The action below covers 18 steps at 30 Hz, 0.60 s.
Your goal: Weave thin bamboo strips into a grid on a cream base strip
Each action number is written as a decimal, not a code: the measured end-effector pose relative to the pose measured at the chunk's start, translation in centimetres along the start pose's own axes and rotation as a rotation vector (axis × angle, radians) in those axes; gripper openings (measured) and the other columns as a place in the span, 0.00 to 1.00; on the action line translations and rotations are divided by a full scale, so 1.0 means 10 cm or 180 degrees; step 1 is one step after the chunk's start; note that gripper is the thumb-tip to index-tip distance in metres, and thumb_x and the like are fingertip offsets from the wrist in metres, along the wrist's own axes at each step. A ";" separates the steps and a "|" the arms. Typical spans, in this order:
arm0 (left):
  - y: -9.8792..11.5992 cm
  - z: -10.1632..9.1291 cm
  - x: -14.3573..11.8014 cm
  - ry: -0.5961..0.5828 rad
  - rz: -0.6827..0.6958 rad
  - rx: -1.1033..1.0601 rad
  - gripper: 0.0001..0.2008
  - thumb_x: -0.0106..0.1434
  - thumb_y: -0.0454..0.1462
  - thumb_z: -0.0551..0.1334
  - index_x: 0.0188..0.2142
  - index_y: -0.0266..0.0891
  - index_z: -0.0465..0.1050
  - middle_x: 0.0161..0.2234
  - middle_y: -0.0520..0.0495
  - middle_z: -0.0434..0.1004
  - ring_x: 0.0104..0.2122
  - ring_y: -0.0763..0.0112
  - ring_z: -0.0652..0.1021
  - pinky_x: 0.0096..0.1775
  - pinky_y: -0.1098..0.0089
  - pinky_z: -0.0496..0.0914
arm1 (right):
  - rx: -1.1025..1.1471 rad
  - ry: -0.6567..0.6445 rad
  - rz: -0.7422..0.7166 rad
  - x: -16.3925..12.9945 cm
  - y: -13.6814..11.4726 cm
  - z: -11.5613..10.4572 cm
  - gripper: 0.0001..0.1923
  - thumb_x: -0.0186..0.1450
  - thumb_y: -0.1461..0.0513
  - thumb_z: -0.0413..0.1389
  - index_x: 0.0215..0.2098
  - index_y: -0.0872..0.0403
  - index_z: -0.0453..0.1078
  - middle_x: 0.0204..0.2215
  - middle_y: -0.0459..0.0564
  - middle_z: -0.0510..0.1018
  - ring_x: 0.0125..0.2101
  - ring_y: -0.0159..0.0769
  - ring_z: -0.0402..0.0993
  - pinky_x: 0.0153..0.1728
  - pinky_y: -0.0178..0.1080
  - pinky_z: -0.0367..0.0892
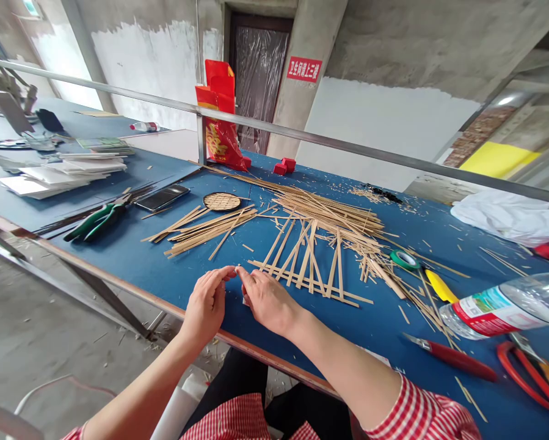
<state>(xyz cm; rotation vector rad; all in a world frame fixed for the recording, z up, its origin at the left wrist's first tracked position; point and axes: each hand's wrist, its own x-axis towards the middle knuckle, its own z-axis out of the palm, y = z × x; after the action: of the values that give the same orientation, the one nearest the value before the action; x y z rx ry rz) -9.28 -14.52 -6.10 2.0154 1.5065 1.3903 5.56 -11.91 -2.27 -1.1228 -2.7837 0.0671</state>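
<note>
My left hand [206,304] and my right hand [270,300] meet fingertip to fingertip above the table's front edge. Both are pinched closed around something tiny and pale that I cannot make out. Just beyond my right hand lies a loose lattice of thin bamboo strips [311,263], some crossing at angles over long strips along its near side. Farther left are a sheaf of cut bamboo strips [210,231] and a small round woven disc [221,201] with a dark rim. A long heap of bamboo strips [329,208] spreads behind the lattice.
Green-handled pliers [98,220] and a phone [163,197] lie left. At right are green tape [405,260], a red-handled knife [457,359], scissors [526,373] and a plastic bottle [507,305] on its side. A metal rail [301,131] crosses behind.
</note>
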 end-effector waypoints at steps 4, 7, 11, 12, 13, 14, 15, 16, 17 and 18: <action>0.00 -0.01 0.00 0.0054 0.0013 0.0003 0.13 0.63 0.33 0.46 0.43 0.39 0.65 0.37 0.46 0.73 0.39 0.69 0.72 0.43 0.66 0.66 | 0.0025 -0.0250 0.0045 0.04 0.00 -0.01 0.28 0.58 0.72 0.45 0.57 0.70 0.49 0.35 0.59 0.73 0.35 0.39 0.67 0.38 0.41 0.65; 0.01 -0.02 0.00 0.0094 0.0016 0.0021 0.13 0.62 0.33 0.46 0.43 0.39 0.65 0.37 0.47 0.72 0.39 0.69 0.72 0.42 0.66 0.66 | 0.0406 -0.0318 0.0031 0.03 0.06 0.01 0.30 0.57 0.71 0.47 0.57 0.70 0.48 0.34 0.56 0.74 0.34 0.38 0.67 0.36 0.38 0.65; 0.01 -0.04 -0.01 0.0131 0.0016 0.0025 0.13 0.62 0.32 0.46 0.42 0.39 0.65 0.37 0.47 0.72 0.39 0.69 0.72 0.42 0.66 0.66 | 0.1085 -0.0282 0.0070 -0.05 0.15 0.01 0.28 0.59 0.68 0.47 0.57 0.66 0.47 0.32 0.51 0.74 0.32 0.34 0.68 0.35 0.35 0.64; 0.01 -0.04 -0.01 0.0136 0.0021 0.0010 0.13 0.62 0.32 0.46 0.42 0.39 0.65 0.37 0.47 0.72 0.39 0.69 0.72 0.43 0.66 0.66 | 0.1173 -0.0292 0.0091 -0.07 0.17 0.00 0.27 0.60 0.68 0.46 0.57 0.64 0.48 0.32 0.51 0.74 0.32 0.33 0.68 0.35 0.35 0.64; 0.01 -0.04 -0.01 0.0139 0.0025 -0.0007 0.13 0.63 0.32 0.46 0.43 0.39 0.64 0.38 0.47 0.72 0.39 0.69 0.72 0.43 0.66 0.66 | 0.1220 -0.0293 0.0100 -0.09 0.19 -0.01 0.26 0.61 0.67 0.46 0.57 0.63 0.49 0.32 0.50 0.73 0.32 0.33 0.68 0.36 0.36 0.64; 0.01 -0.04 -0.01 0.0145 0.0035 -0.0024 0.13 0.63 0.32 0.46 0.43 0.39 0.64 0.38 0.47 0.72 0.39 0.69 0.72 0.43 0.66 0.66 | 0.1233 -0.0267 0.0094 -0.10 0.20 -0.03 0.25 0.61 0.66 0.47 0.56 0.62 0.51 0.32 0.50 0.73 0.33 0.34 0.68 0.38 0.37 0.64; 0.01 -0.03 -0.01 0.0154 0.0044 -0.0037 0.13 0.63 0.32 0.46 0.43 0.39 0.64 0.38 0.47 0.72 0.39 0.69 0.72 0.43 0.66 0.66 | 0.1209 -0.0211 0.0074 -0.11 0.21 -0.05 0.24 0.61 0.65 0.47 0.55 0.62 0.52 0.33 0.51 0.73 0.35 0.35 0.67 0.40 0.38 0.63; 0.01 -0.03 -0.01 0.0160 0.0051 -0.0045 0.13 0.63 0.32 0.46 0.43 0.39 0.64 0.38 0.47 0.72 0.39 0.69 0.72 0.43 0.66 0.66 | 0.1161 -0.0131 0.0043 -0.12 0.22 -0.07 0.24 0.61 0.64 0.48 0.55 0.61 0.53 0.35 0.52 0.72 0.38 0.36 0.66 0.42 0.40 0.62; 0.00 -0.03 -0.01 0.0173 0.0055 -0.0051 0.13 0.63 0.32 0.46 0.43 0.39 0.64 0.38 0.47 0.72 0.39 0.69 0.72 0.42 0.66 0.66 | 0.1109 -0.0055 0.0007 -0.12 0.23 -0.08 0.24 0.61 0.63 0.49 0.55 0.60 0.53 0.37 0.52 0.71 0.40 0.37 0.65 0.45 0.41 0.61; 0.00 -0.03 -0.02 0.0190 0.0062 -0.0056 0.13 0.63 0.32 0.46 0.43 0.39 0.64 0.37 0.47 0.72 0.39 0.69 0.72 0.42 0.66 0.66 | 0.1067 0.0006 -0.0034 -0.12 0.23 -0.09 0.25 0.61 0.62 0.50 0.55 0.59 0.52 0.39 0.53 0.71 0.42 0.38 0.64 0.46 0.42 0.60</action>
<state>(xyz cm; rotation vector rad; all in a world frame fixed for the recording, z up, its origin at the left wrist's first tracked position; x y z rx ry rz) -9.47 -14.73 -6.04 2.0001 1.4973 1.4785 8.12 -11.05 -1.75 -1.0197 -2.6418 0.5093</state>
